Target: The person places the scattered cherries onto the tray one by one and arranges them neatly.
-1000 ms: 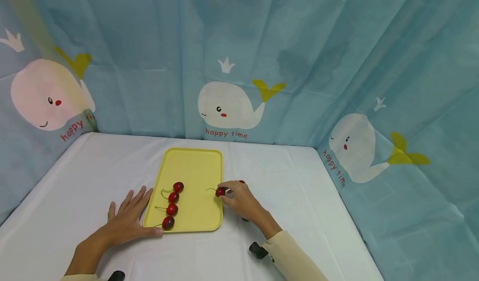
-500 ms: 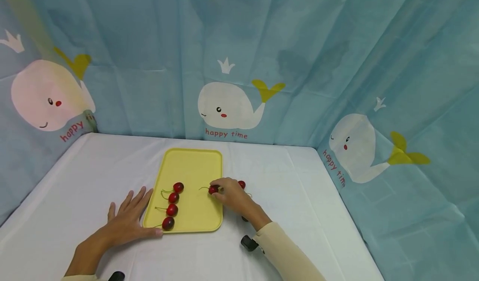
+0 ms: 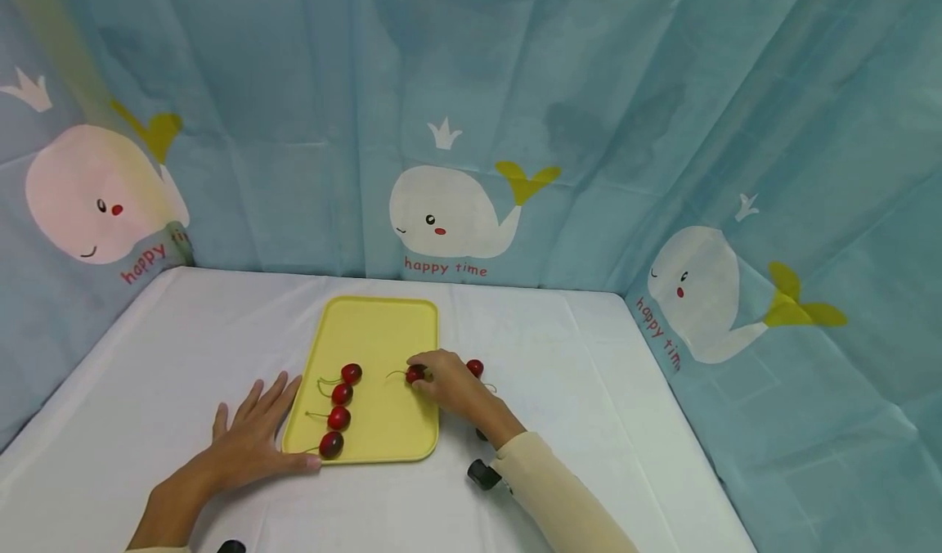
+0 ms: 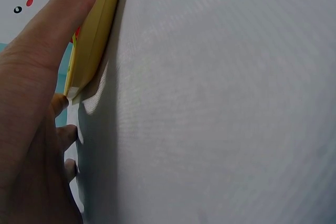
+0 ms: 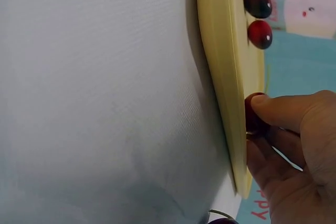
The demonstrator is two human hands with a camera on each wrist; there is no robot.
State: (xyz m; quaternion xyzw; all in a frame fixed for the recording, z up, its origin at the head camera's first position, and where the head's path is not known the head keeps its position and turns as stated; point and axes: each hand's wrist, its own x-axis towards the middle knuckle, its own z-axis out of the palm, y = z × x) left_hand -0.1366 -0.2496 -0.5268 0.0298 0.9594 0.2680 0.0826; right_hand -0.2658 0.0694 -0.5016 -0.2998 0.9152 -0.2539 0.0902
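Observation:
My right hand (image 3: 455,384) pinches a dark red cherry (image 3: 414,375) between thumb and fingers, over the right half of a yellow tray (image 3: 383,324). In the right wrist view the cherry (image 5: 254,114) sits low at the tray's surface; whether it touches cannot be told. Several cherries with green stems, such as one red cherry (image 3: 339,418), form a column along the tray's left side. My left hand (image 3: 246,445) lies with fingers spread at the tray's lower left corner, thumb along the near edge. The left wrist view shows its thumb (image 4: 58,19) against the tray's side.
Right of the tray, partly behind my right hand and forearm, more cherries lie on the white cloth, one red cherry (image 3: 475,367) among them. A light blue curtain (image 3: 294,128) printed with whales encloses the table (image 3: 589,422) at the back and sides.
My right hand has carried the pinched cherry leftward from the tray's right edge farther over the tray. A cherry on the cloth behind it shows more fully. The left hand stays in place.

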